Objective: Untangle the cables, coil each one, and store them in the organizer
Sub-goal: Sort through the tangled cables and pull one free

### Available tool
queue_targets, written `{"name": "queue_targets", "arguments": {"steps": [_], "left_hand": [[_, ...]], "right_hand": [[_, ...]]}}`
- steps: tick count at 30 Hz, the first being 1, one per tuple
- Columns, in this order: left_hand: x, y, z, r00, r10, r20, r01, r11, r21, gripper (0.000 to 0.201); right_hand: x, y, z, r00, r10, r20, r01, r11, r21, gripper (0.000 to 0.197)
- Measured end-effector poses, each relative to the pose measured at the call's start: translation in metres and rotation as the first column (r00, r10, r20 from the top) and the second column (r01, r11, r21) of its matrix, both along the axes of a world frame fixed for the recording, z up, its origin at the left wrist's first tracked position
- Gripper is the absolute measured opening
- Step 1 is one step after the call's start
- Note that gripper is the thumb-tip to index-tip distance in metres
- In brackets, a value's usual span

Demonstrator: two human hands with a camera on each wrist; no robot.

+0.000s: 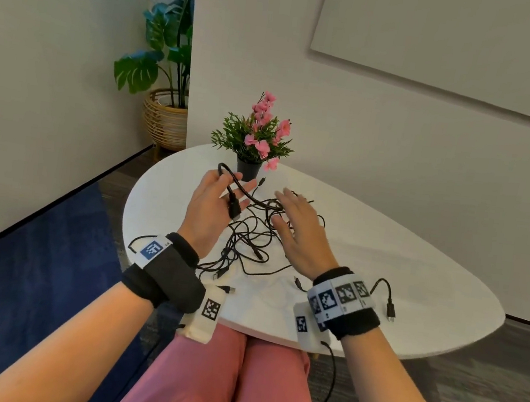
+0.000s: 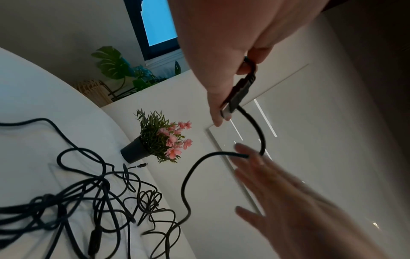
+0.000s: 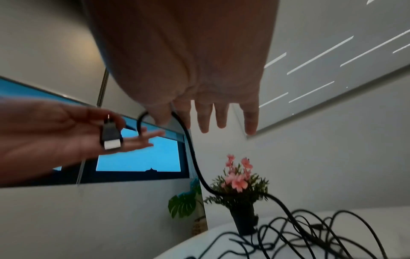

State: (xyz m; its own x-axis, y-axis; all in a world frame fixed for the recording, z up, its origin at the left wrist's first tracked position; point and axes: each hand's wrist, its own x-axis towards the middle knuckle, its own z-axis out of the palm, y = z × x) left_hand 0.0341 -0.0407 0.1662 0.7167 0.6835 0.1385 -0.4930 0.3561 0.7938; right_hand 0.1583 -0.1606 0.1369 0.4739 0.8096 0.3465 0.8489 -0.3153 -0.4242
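A tangle of thin black cables lies in the middle of the white table. My left hand is raised above its left side. The thumb and a finger pinch the plug of a thicker black cable. That cable loops over the hand and runs down into the tangle. My right hand hovers palm down over the right part of the tangle, with its fingers straight and spread. It holds nothing. In the right wrist view the plug lies against my left palm.
A small black pot of pink flowers stands at the table's far edge, just behind my left hand. Loose cable ends trail toward the front right and the front left edge. A wall runs behind the table. A large plant in a basket stands on the floor at the left.
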Motion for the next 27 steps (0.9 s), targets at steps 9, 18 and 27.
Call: {"name": "queue_targets", "arguments": {"steps": [9, 18, 27], "left_hand": [[-0.007, 0.012, -0.003, 0.991, 0.123, -0.050, -0.117, 0.987, 0.111, 0.027], [-0.012, 0.023, -0.001, 0.991, 0.114, 0.073, -0.108, 0.991, -0.076, 0.011], [-0.004, 0.033, -0.021, 0.965, 0.222, -0.140, -0.213, 0.974, 0.074, 0.025]], "right_hand": [[-0.016, 0.018, -0.026, 0.917, 0.040, -0.397, 0.004, 0.994, 0.109, 0.066], [-0.018, -0.004, -0.037, 0.927, 0.114, -0.358, -0.160, 0.982, -0.103, 0.027], [-0.006, -0.041, 0.022, 0.908, 0.155, -0.390, -0.039, 0.957, 0.289, 0.010]]}}
